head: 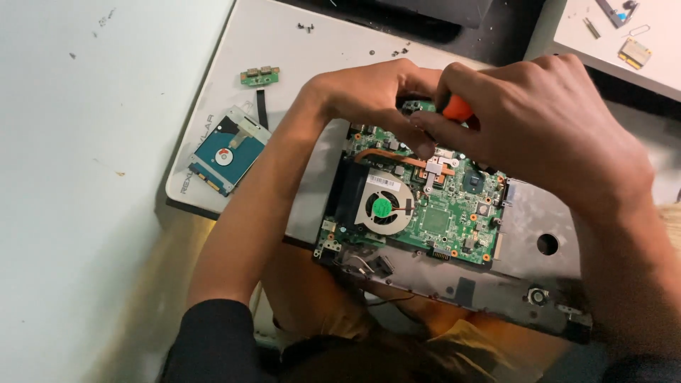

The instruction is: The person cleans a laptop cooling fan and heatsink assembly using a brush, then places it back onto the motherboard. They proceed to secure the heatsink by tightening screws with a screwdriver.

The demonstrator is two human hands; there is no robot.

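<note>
From the head view, your right hand (546,135) is clamped on an orange-handled screwdriver (456,108) while your left hand (369,96) pinches its shaft near the tip, both closed together over the far edge of the green laptop motherboard (440,213), which sits in its grey chassis (528,234) at the near edge of the table (99,213). That board, with its round fan (383,207) and copper heat pipe (386,154), looks stiff but fragile, so hold it by the bare edges, never by the components. A hard drive (227,152) and a small green connector board (259,74) lie well apart to your left.
</note>
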